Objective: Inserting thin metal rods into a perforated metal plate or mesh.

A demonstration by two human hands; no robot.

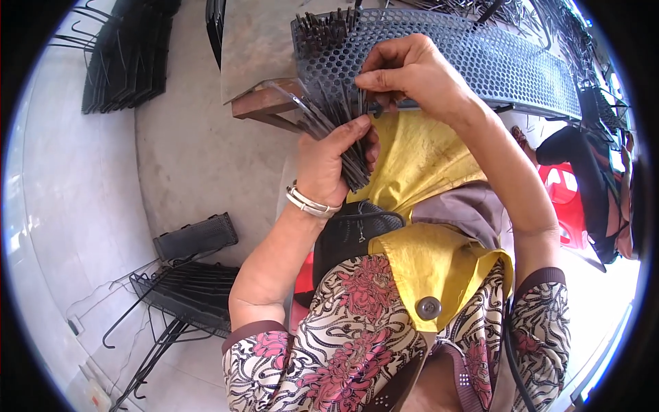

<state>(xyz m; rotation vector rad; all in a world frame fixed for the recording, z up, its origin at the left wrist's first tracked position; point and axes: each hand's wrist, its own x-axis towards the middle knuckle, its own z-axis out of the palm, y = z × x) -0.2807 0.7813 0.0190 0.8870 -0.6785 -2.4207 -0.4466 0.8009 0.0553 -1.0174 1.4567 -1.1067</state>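
My left hand (340, 147) is wrapped round a fanned bundle of thin dark metal rods (317, 122). Their upper ends spread out above the thumb and their lower ends stick out below the palm. Just above and to the right, my right hand (415, 75) has thumb and forefinger pinched at the top of a thin dark rod (363, 103) on the bundle's right edge. The fingertips partly hide where they grip it. Both hands are over the near edge of a grey perforated metal bench top (439, 51), above a yellow apron (419, 154).
More short dark rods (326, 29) stand clustered on the bench's left end. A brown bench frame (264, 103) juts out at left. Stacks of black folded frames (130, 58) and long hooked rods (182, 292) are on the floor at left. A red stool (563, 199) and a person's dark-clothed leg (580, 161) are at right.
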